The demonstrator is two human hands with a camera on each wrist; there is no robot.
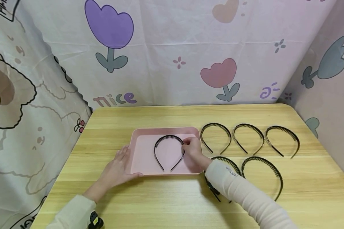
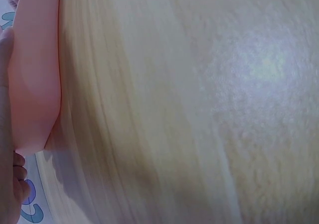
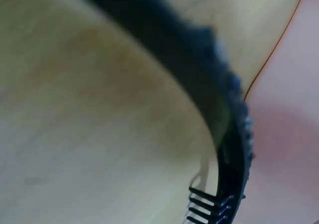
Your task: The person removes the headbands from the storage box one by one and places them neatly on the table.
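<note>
A pink tray point(image 1: 166, 170) lies on the wooden table. Inside it is a black toothed headband point(image 1: 169, 136), its two ends toward the tray's front. My right hand point(image 1: 194, 149) pinches that headband on its right side, reaching over the tray's right rim. My left hand point(image 1: 118, 165) holds the tray's front left corner, thumb along the front wall and fingers at the left side. In the left wrist view, the fingers point(image 2: 20, 179) bend at the end of the tray wall point(image 2: 37, 74).
Three more headbands point(image 1: 216, 124) stand in a row right of the tray. Nearer are two others, one point(image 1: 262, 159) fully visible and one point(image 1: 229, 160) partly under my right sleeve. A black headband point(image 3: 232, 149) looms close in the right wrist view. Printed cloth point(image 1: 166, 79) hangs behind the table.
</note>
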